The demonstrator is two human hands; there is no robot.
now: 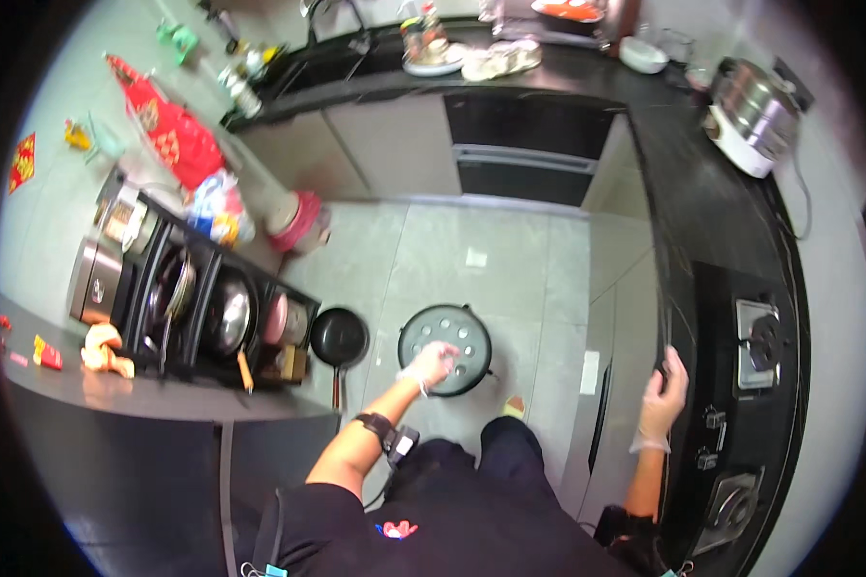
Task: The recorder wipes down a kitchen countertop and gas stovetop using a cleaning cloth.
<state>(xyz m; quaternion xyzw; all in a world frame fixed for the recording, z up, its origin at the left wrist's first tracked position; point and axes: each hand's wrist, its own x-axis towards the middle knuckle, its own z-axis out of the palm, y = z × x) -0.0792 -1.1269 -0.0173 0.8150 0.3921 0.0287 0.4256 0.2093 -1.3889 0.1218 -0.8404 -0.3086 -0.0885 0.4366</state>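
Note:
My left hand [436, 366], in a clear thin glove, hangs over a round dark-grey object [426, 326] on the tiled floor. That object has a ring of pale round spots on top and small dark lugs at its rim. I see nothing held in the blurred fingers, and cannot tell whether they touch it. My right hand [665, 397], also gloved, is at the front edge of the black countertop [700, 180], beside the gas hob [729, 404]. Its fingers are apart and appear to hold nothing.
A black frying pan [340, 337] is on the floor beside a dark rack [202, 317] holding pans and a pot. A pink-rimmed bin [296, 222] stands farther back. Grey cabinets [390, 148] enclose the back. A steel-and-white appliance [754, 119] sits on the right counter.

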